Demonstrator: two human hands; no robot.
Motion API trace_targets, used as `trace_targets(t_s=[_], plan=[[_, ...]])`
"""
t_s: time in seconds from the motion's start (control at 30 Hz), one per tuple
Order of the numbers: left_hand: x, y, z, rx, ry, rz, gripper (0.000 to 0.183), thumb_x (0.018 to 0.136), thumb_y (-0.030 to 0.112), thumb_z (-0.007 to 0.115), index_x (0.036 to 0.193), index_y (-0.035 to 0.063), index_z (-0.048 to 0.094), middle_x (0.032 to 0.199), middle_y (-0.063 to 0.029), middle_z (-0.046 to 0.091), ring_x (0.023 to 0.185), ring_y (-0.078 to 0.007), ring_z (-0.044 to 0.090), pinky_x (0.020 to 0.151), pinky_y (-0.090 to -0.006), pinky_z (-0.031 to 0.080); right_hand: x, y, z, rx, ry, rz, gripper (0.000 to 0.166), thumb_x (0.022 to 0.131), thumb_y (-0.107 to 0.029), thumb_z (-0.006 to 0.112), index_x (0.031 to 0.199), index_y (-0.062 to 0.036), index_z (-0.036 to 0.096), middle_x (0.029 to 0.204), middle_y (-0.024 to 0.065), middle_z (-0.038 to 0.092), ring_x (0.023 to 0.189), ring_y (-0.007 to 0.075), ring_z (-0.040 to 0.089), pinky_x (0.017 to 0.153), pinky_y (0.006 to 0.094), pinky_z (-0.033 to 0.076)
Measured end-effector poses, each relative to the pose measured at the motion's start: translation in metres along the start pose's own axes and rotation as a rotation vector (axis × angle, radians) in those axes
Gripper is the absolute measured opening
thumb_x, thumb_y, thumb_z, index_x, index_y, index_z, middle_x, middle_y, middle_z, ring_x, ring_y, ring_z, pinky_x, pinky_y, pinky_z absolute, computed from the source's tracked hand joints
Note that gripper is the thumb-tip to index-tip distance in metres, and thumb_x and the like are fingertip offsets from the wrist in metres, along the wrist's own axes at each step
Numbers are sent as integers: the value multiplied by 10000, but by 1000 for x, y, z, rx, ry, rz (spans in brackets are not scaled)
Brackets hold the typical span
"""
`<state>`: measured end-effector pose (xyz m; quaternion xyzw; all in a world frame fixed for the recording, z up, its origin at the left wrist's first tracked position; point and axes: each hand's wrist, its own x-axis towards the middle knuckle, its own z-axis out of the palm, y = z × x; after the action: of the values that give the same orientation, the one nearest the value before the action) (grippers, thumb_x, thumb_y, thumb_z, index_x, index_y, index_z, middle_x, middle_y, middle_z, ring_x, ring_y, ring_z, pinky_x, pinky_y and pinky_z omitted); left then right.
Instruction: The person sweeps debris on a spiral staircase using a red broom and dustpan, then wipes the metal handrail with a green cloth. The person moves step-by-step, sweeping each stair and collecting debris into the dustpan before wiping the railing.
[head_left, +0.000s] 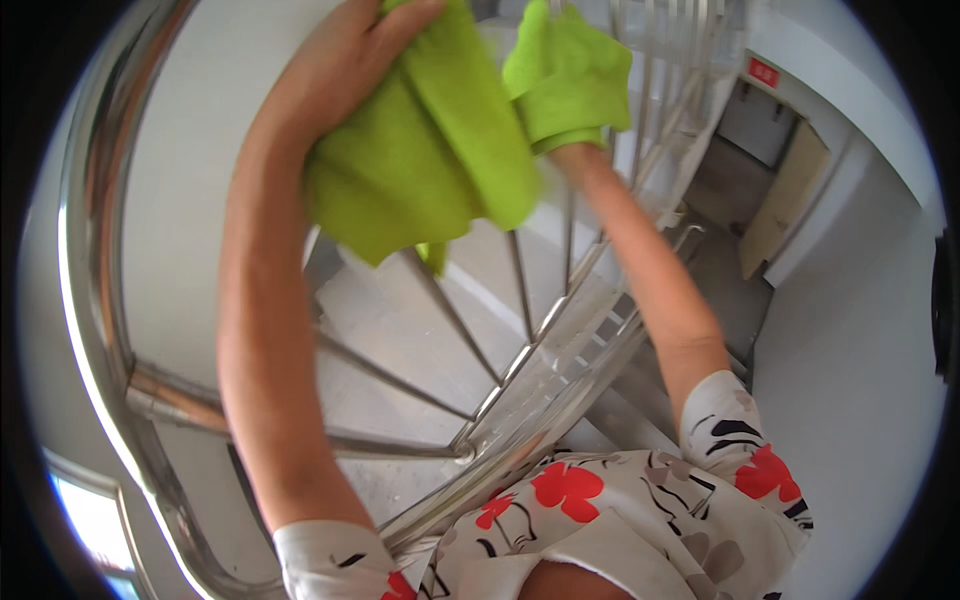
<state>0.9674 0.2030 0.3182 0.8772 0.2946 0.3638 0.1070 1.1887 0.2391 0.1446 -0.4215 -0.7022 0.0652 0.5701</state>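
Observation:
My left hand (352, 56) is raised at the top, its fingers closed on the edge of a lime-green cloth (420, 150) that hangs down in folds in front of the railing. To its right, my right hand is wrapped in a second piece of lime-green cloth (574, 82), level with the metal balusters; the fingers are hidden beneath it. Whether the two pieces are one cloth I cannot tell. Behind the cloths slant the balusters (457, 322) of a stair railing.
A shiny metal handrail (101, 225) curves down the left side. Stair steps (630, 405) lie below, beyond the railing's lower edge. An open door (784, 199) stands at the right, under a red sign (763, 73). A bright window (94, 525) is at lower left.

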Motion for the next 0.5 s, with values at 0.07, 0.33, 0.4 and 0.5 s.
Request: trace_targets(t_s=[0.07,0.33,0.4,0.5], plan=[[-6,-7,5,149,64,57,446,901,329,502,1240,43,457,1000,-166,623,903,-250,607,797,-339,459,1,4,17,0,105,-64,416,832,-304,583,1182,-99,489,1199,115,511,1108,262,471,948,417,365],[-87,-27,0,311,134,-86,388,922,199,481,1258,33,382,930,-221,605,849,-333,610,727,-382,456,71,-90,22,-194,93,-399,158,846,-190,529,925,-62,574,906,87,574,834,213,551,719,329,462],[-101,-39,0,275,122,-81,400,912,178,495,1258,15,377,926,-216,604,846,-312,609,734,-370,456,73,-75,24,120,109,-306,158,844,-194,546,944,-74,571,920,61,580,816,172,554,712,315,469],[-122,-49,-1,219,117,-91,419,903,162,507,1264,0,370,926,-209,605,843,-289,609,743,-356,459,29,-20,59,585,123,-323,154,870,-193,554,955,-64,554,905,32,566,826,130,528,709,312,464]])
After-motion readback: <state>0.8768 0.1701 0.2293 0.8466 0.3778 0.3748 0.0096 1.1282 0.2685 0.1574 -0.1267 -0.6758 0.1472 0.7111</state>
